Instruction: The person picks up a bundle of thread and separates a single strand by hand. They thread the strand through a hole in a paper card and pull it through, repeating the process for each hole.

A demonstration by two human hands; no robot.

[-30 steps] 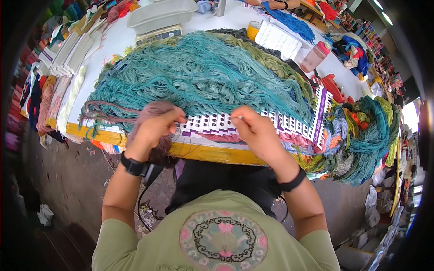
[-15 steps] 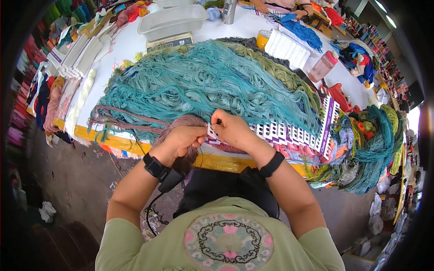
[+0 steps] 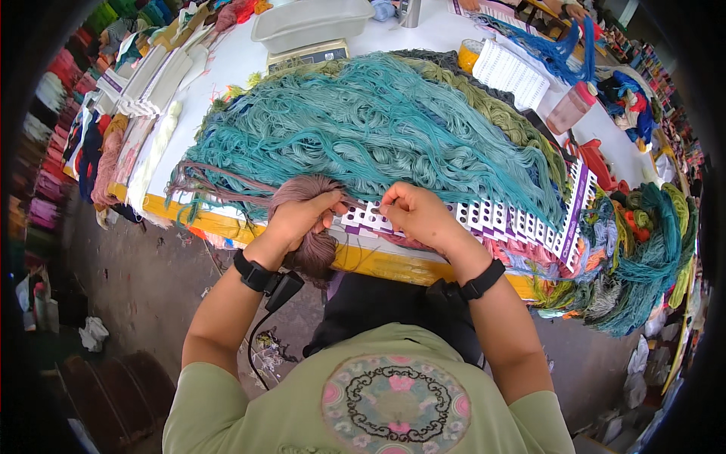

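My left hand is closed around a mauve yarn skein, which hangs over the table's front edge. Mauve strands also trail off to the left across the yarn pile. Just right of it, my right hand has thumb and fingertips pinched together above a row of white punched cards with purple print. Whatever the pinch holds is too small to make out. Behind both hands spreads a large heap of teal yarn; the cards lie along its front edge.
A yellow edge borders the white table. Beyond the heap stand a scale with a plastic tub, a tape roll, a written sheet and a pink-lidded bottle. Tangled skeins hang at right. Another person handles blue yarn.
My hands have moved apart; the right one has drawn away to the right from the left and the card's end. The left keeps the skein. Across the table, the other person has lifted blue yarn.
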